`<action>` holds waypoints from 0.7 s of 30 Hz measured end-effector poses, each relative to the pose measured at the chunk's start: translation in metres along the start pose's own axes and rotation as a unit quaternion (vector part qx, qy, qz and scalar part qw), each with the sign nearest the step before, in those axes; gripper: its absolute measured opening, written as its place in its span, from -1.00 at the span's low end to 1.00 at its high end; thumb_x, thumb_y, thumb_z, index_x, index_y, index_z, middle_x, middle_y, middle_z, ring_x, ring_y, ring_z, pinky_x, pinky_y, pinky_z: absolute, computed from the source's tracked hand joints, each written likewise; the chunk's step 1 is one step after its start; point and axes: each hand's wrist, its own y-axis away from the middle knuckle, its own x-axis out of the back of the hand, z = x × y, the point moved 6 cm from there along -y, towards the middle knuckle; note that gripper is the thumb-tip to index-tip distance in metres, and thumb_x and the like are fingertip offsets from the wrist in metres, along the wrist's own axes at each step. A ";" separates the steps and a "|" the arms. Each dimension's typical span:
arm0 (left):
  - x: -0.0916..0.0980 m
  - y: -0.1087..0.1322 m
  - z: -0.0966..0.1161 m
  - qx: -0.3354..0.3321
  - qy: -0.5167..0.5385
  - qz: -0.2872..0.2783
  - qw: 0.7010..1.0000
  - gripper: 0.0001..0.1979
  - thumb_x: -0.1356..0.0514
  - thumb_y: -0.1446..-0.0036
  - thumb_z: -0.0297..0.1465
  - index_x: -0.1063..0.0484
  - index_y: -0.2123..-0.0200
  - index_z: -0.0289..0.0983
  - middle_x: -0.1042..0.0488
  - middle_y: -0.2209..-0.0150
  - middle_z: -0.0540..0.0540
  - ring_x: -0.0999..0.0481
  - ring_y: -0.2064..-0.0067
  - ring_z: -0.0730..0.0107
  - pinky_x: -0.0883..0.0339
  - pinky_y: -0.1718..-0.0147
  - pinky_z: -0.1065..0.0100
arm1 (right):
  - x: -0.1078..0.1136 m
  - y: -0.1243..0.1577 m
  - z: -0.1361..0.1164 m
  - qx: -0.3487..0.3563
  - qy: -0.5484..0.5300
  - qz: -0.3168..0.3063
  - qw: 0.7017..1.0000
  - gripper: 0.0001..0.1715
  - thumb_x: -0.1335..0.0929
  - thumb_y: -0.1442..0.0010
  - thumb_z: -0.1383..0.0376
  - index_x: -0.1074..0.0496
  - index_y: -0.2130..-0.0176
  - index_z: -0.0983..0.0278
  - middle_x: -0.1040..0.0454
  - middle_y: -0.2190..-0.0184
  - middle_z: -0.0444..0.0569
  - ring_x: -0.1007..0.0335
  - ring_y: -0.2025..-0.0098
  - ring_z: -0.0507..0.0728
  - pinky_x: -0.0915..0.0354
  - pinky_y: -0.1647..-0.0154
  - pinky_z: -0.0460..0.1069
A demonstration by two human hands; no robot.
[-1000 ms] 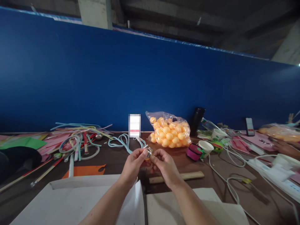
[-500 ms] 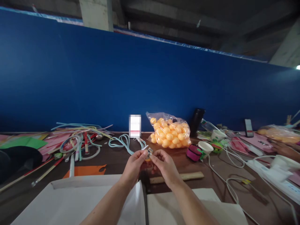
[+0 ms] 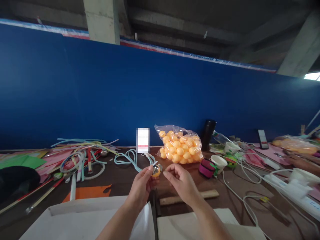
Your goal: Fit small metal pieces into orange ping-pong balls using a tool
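My left hand pinches a small orange ball with a shiny metal part between thumb and fingertips, held above the brown table. My right hand hovers just right of it, fingers loosely curled, apart from the ball and holding nothing. A clear bag of orange balls lies on the table behind my hands. A light blue cord loops on the table to the left of the bag.
White boards lie at the near edge, a wooden stick beyond them. Coloured strips and tubes pile at left. A pink pouch, paper cups, white cables and another person's hand are at right.
My right hand has let go of the small ball and drawn slightly right; the left hand still holds it. The view has tilted upward a little.
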 end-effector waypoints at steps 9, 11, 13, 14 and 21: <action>0.013 -0.004 0.001 0.032 0.103 0.056 0.993 -0.82 -0.23 -0.10 -0.35 -0.45 0.38 -0.39 -0.50 0.47 -0.11 -0.48 0.50 0.52 -0.43 0.52 0.52 | 0.013 0.021 0.025 -0.024 0.453 -0.194 0.870 -0.61 -0.37 0.21 0.48 -0.51 0.30 0.19 -0.53 0.27 0.00 -0.44 0.22 0.23 -0.17 0.33 -0.03; 0.014 -0.004 0.003 0.038 0.113 0.059 0.991 -0.83 -0.22 -0.12 -0.36 -0.45 0.39 -0.39 -0.51 0.47 -0.11 -0.48 0.50 0.52 -0.44 0.52 0.52 | 0.010 0.020 0.026 -0.023 0.464 -0.196 0.864 -0.56 -0.31 0.20 0.53 -0.51 0.30 0.19 -0.53 0.27 0.00 -0.45 0.22 0.21 -0.17 0.32 -0.03; 0.015 -0.005 0.004 0.041 0.114 0.057 0.991 -0.83 -0.21 -0.13 -0.37 -0.46 0.38 -0.39 -0.51 0.45 -0.12 -0.48 0.49 0.53 -0.46 0.50 0.52 | 0.008 0.019 0.027 -0.024 0.459 -0.193 0.867 -0.55 -0.29 0.21 0.56 -0.50 0.31 0.20 -0.53 0.29 -0.01 -0.44 0.23 0.19 -0.17 0.33 -0.05; 0.016 -0.005 0.005 0.039 0.110 0.058 0.991 -0.84 -0.22 -0.12 -0.37 -0.46 0.37 -0.39 -0.52 0.44 -0.13 -0.49 0.49 0.52 -0.46 0.49 0.51 | 0.007 0.018 0.026 -0.019 0.449 -0.192 0.873 -0.55 -0.29 0.22 0.55 -0.49 0.30 0.20 -0.53 0.30 -0.02 -0.44 0.23 0.18 -0.17 0.32 -0.05; 0.021 -0.009 0.011 -0.009 0.059 0.054 0.997 -0.82 -0.28 -0.05 -0.35 -0.44 0.35 -0.37 -0.48 0.45 -0.07 -0.50 0.46 0.50 -0.47 0.48 0.50 | 0.022 0.018 0.013 0.004 0.365 -0.159 0.917 -0.66 -0.31 0.18 0.48 -0.43 0.34 0.19 -0.44 0.30 -0.11 -0.38 0.28 0.09 -0.15 0.31 -0.10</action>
